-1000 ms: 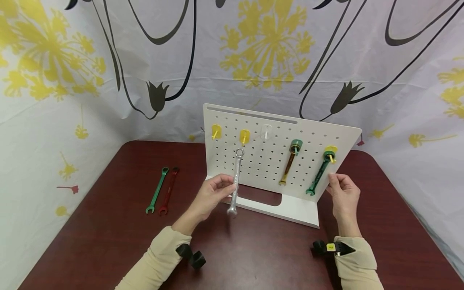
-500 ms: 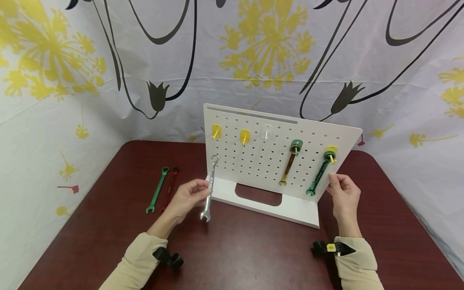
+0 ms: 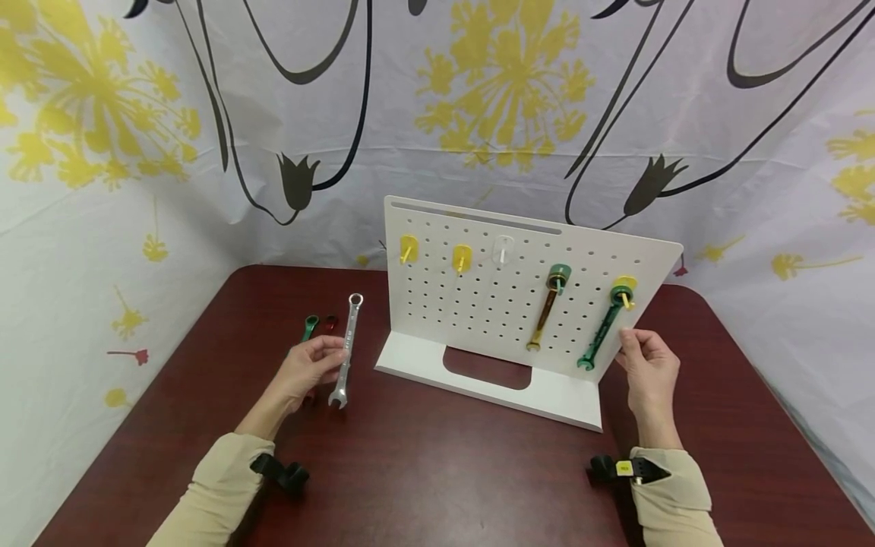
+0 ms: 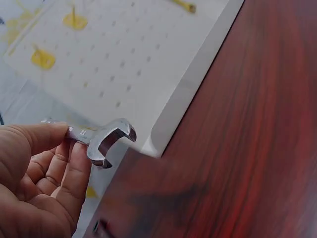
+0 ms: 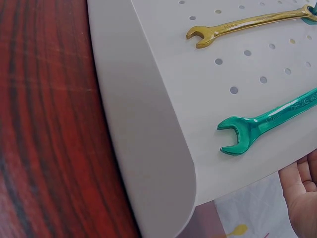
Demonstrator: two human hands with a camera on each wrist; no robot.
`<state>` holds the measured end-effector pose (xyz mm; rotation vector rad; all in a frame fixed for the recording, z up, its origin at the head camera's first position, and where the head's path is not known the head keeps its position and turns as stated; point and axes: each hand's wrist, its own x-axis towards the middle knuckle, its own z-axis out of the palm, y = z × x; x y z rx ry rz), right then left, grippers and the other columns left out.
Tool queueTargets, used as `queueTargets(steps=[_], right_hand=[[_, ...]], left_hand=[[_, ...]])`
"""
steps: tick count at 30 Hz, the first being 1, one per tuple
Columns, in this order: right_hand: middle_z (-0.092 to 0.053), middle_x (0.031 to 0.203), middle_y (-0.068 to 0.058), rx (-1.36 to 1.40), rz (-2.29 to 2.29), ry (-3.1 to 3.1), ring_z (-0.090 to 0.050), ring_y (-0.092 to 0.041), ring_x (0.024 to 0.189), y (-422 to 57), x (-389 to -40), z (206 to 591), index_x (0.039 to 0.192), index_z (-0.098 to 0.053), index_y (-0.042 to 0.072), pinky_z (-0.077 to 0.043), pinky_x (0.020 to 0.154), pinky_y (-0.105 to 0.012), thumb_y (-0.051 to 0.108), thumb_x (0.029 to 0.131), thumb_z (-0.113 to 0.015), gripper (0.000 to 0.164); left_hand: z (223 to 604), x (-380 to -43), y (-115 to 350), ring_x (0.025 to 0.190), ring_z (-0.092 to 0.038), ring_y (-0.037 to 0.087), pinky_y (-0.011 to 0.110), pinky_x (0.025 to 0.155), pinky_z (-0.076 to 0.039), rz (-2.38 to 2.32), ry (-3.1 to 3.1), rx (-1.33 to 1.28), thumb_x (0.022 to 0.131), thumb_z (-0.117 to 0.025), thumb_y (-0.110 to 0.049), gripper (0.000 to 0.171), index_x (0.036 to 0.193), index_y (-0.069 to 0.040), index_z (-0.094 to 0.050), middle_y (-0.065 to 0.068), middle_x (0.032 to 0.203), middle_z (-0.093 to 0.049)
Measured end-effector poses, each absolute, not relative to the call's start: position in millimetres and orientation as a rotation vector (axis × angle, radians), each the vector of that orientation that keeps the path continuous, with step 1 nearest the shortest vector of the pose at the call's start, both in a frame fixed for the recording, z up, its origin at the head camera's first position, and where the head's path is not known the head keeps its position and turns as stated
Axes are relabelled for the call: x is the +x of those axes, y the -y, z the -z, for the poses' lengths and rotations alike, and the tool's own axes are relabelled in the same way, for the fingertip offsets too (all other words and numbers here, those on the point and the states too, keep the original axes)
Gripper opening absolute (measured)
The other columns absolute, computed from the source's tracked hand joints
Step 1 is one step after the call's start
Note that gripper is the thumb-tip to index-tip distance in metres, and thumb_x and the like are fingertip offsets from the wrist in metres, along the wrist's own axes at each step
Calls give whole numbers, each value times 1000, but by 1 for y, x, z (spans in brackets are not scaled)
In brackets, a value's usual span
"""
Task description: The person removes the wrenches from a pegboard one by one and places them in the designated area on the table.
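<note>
Ok so rn the L hand (image 3: 304,368) is pinching a silver wrench (image 3: 349,346) abt mid-shaft, thumb on one side & fingers on the other. Ring end's up, open end's down w/ a slight lean, and it's held off the tabletop (image 3: 444,486), just left of the white pegboard (image 3: 499,319). L wrist cam shows the open end sticking out past the fingertips, nothing in it.

Right behind that hand there's a green wrench (image 3: 311,325) and a red wrench (image 3: 331,322) lying side by side on the tabletop — from the head cam the hand covers most of both, mainly the ring ends show.

R hand (image 3: 648,368) has the pegboard's R edge pinched down low, thumb on the front & the other fingers round the back.

Board stands tilted on its base, w/ a row of hooks across the top part. L to R: two yellow hooks (image 3: 408,249) and a clear hook (image 3: 502,249), all bare, then a green hook (image 3: 559,270) w/ a gold wrench (image 3: 543,319) hanging by its ring, then another yellow one w/ a dark green wrench (image 3: 603,330) hung the same way — that one's closest to the R hand. Patterned cloth (image 3: 355,114) behind it all.
</note>
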<state>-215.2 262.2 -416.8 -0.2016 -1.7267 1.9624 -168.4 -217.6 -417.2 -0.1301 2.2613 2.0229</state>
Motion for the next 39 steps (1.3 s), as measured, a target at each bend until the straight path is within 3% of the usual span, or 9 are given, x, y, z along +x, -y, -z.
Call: queueTargets(steps=[11, 26, 30, 39], right_hand=[[-66, 78, 6, -205, -1952, 1736, -64, -3, 74, -262, -215, 418, 83, -66, 4, -53, 63, -14, 13, 86, -68, 10], [-66, 79, 6, -244, -1934, 1766, -64, -2, 74, -261, -214, 417, 83, -65, 4, -52, 63, -13, 16, 85, -68, 12], [-66, 79, 5, -245, -1937, 1761, -64, -2, 73, -261, -214, 417, 82, -65, 5, -53, 63, -13, 16, 85, -69, 12], [-66, 78, 4, -231, -1941, 1746, -63, -3, 71, -262, -215, 418, 81, -65, 4, -53, 63, -14, 16, 85, -69, 13]], left_hand=[[420, -176, 267, 68, -56, 0, 19, 60, -52, -1888, -2432, -289, 89, -64, -16, 43, 119, 12, -52, -15, 77, -62], [434, -179, 308, 64, -54, 0, 21, 57, -48, -1593, -2643, -448, 91, -60, -19, 42, 118, 12, -55, -11, 73, -60], [436, -179, 312, 66, -55, 0, 20, 58, -49, -1539, -2677, -462, 92, -58, -20, 41, 119, 11, -56, -7, 79, -64], [437, -175, 313, 73, -54, 8, 25, 61, -46, -1327, -2786, -481, 93, -58, -26, 39, 116, 6, -61, 17, 100, -66]])
